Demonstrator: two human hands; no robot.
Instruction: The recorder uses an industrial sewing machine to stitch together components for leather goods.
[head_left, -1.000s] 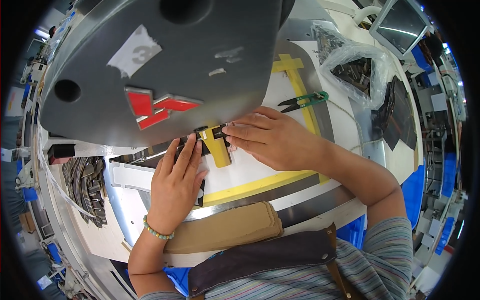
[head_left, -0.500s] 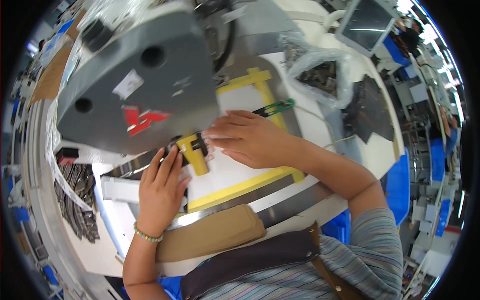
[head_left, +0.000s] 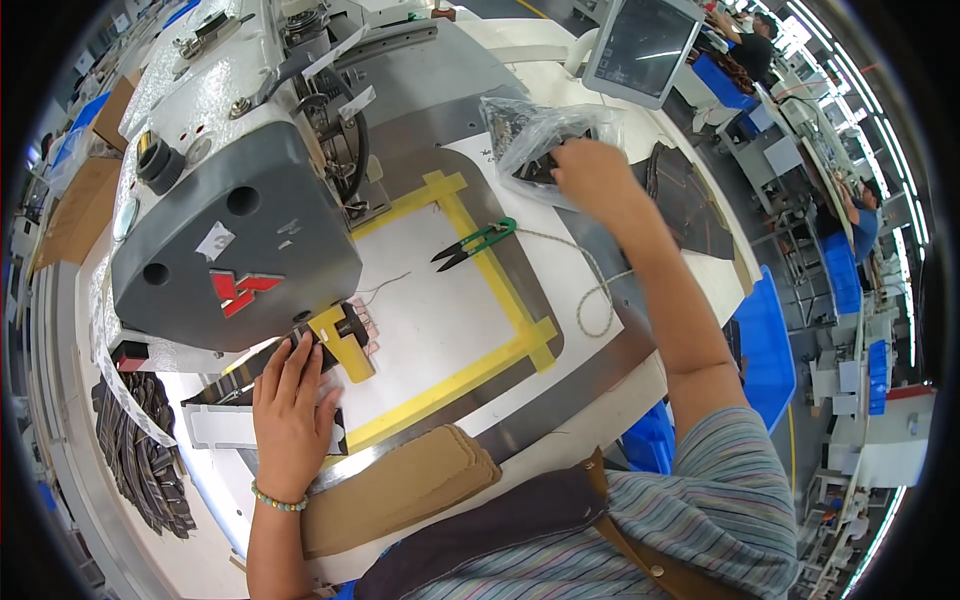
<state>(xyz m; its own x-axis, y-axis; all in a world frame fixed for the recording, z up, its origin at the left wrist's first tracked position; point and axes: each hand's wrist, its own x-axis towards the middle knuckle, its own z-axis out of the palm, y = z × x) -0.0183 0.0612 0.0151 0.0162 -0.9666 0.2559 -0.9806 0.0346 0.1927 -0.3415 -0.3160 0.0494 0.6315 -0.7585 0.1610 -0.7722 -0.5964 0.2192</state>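
My left hand (head_left: 292, 408) lies flat with its fingers stretched out, over the end of a dark strip (head_left: 234, 382) under the sewing machine head (head_left: 235, 225). Its fingertips come close to a yellow T-shaped piece (head_left: 345, 347) with a black part on it. My right hand (head_left: 598, 180) reaches down at the mouth of a clear plastic bag (head_left: 512, 150) of small dark parts. Those fingers are curled, and their tips are hidden, so what they pinch, if anything, cannot be seen. Green-handled thread snips (head_left: 474, 245) lie on the white sheet, tied to a cord.
Yellow tape (head_left: 440, 408) frames the white work sheet. A folded brown cloth pad (head_left: 400, 488) lies along the front edge. Dark strips (head_left: 145, 455) are heaped at left, dark flat pieces (head_left: 688, 205) at right. A screen (head_left: 643, 50) and blue bins (head_left: 768, 350) flank the table.
My right hand has left the yellow piece and moved right and away to the plastic bag, uncovering the snips. The left hand stays by the yellow piece. My view has shifted.
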